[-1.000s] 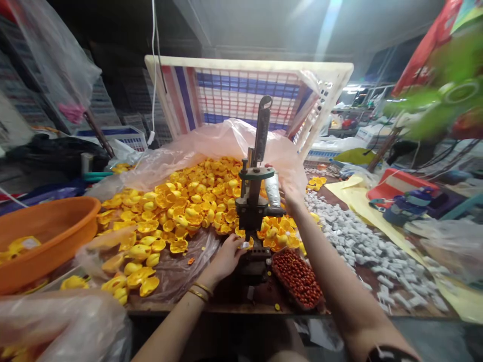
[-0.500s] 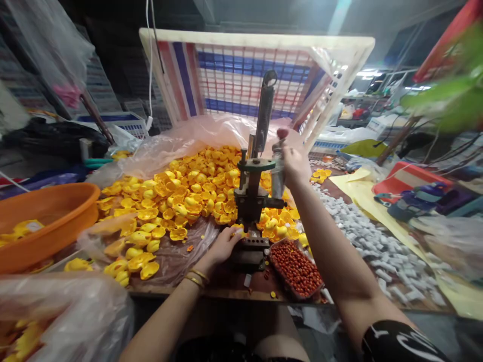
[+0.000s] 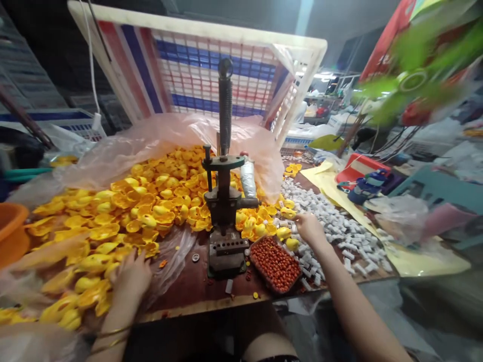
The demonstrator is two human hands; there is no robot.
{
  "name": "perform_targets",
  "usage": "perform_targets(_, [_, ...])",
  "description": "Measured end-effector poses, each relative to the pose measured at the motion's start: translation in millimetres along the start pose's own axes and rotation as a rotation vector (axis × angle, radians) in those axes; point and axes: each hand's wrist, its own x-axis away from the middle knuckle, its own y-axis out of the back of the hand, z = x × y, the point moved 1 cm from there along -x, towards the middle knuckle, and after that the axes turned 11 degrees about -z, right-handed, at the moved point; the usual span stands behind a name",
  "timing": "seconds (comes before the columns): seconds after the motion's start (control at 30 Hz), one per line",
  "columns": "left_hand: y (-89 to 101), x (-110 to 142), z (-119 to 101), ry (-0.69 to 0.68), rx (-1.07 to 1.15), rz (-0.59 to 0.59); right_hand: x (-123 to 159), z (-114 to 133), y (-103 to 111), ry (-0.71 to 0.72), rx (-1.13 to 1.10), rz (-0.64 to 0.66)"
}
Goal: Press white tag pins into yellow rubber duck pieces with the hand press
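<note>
My left hand [image 3: 132,275] reaches with fingers spread into a heap of yellow plastic shells [image 3: 164,216] on the left, touching several near the front. My right hand [image 3: 310,230] is on the right, fingertips pinched at the edge of a yellow plastic shell [image 3: 288,212], above white plastic parts. Between the hands stands a dark hand press [image 3: 224,201] with a spring on top and a row of holes in its base [image 3: 228,246]. Its lever [image 3: 248,178], wrapped in silvery material, is free of both hands.
A tray of small red-brown beads [image 3: 275,264] sits right of the press. White plastic parts [image 3: 339,226] spread farther right. Behind stands a tilted white crate [image 3: 196,22]; an orange tub [image 3: 13,234] is at the left edge. A green fan [image 3: 413,80] blurs at upper right.
My right hand has let go of the press lever and moved down to the right. My left hand has left the press base for the yellow heap. The view has swung right.
</note>
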Motion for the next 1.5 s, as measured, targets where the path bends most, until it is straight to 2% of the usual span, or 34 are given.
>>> perform_targets(0.1, [-10.6, 6.3, -2.1, -0.173, -0.152, 0.023, -3.3, 20.5, -10.5, 0.070, 0.042, -0.010])
perform_targets(0.17, [-16.3, 12.6, -8.7, -0.272, -0.195, -0.018, -5.7, 31.1, -15.8, 0.112, 0.075, 0.014])
perform_targets(0.27, [-19.3, 14.9, -20.6, -0.236, -0.252, -0.130, -8.3, 43.1, -24.1, 0.108, 0.136, 0.050])
perform_targets(0.3, [-20.0, 13.3, -24.4, -0.223, -0.271, -0.117, -9.3, 45.9, -26.5, 0.099, 0.150, 0.054])
perform_targets(0.43, [-24.8, 4.6, -33.7, -0.266, -0.273, 0.075, -13.4, 44.5, -26.3, 0.086, 0.146, 0.068])
perform_targets(0.5, [-26.0, 4.8, -34.2, -0.264, -0.251, 0.090, -11.5, 37.4, -20.0, 0.047, 0.076, 0.045])
perform_targets(0.57, [-25.8, 10.9, -36.0, -0.246, -0.165, 0.064, -1.2, 33.5, -13.4, -0.070, -0.218, 0.026])
perform_targets(0.63, [-24.2, 22.6, -43.2, -0.257, 0.021, 0.013, 20.6, 41.5, -10.6, -0.199, -0.713, 0.115])
perform_targets(0.7, [-21.5, 37.7, -56.6, -0.310, 0.249, -0.030, 51.4, 65.0, -12.0, -0.261, -1.165, 0.351])
perform_targets(0.73, [-19.9, 45.6, -64.7, -0.338, 0.342, -0.029, 67.8, 80.9, -13.8, -0.276, -1.324, 0.485])
perform_targets(0.8, [-16.0, 60.1, -80.9, -0.379, 0.469, 0.050, 97.0, 114.1, -18.3, -0.302, -1.501, 0.709])
perform_targets(0.83, [-13.5, 66.0, -87.9, -0.389, 0.510, 0.111, 108.0, 128.7, -20.6, -0.300, -1.528, 0.764])
perform_targets(0.9, [-7.2, 74.7, -98.5, -0.403, 0.568, 0.209, 121.9, 149.7, -24.1, -0.228, -1.469, 0.744])
perform_targets(0.97, [-0.3, 79.4, -104.8, -0.431, 0.606, 0.255, 128.0, 159.3, -25.6, -0.088, -1.305, 0.658])
perform_targets(1.1, [7.6, 82.6, -110.6, -0.503, 0.636, 0.283, 132.4, 159.6, -24.3, 0.207, -0.963, 0.499])
perform_targets(1.17, [8.1, 83.7, -112.0, -0.526, 0.630, 0.280, 134.2, 158.3, -22.0, 0.289, -0.851, 0.432])
perform_targets(1.33, [9.8, 88.3, -116.0, -0.553, 0.617, 0.319, 139.6, 163.5, -12.2, 0.295, -0.683, 0.358])
perform_targets(1.43, [15.3, 90.7, -119.3, -0.555, 0.630, 0.358, 147.0, 170.7, -9.4, 0.291, -0.509, 0.382])
perform_targets(1.5, [19.9, 91.9, -120.2, -0.519, 0.659, 0.387, 152.7, 173.9, -12.0, 0.266, -0.492, 0.413])
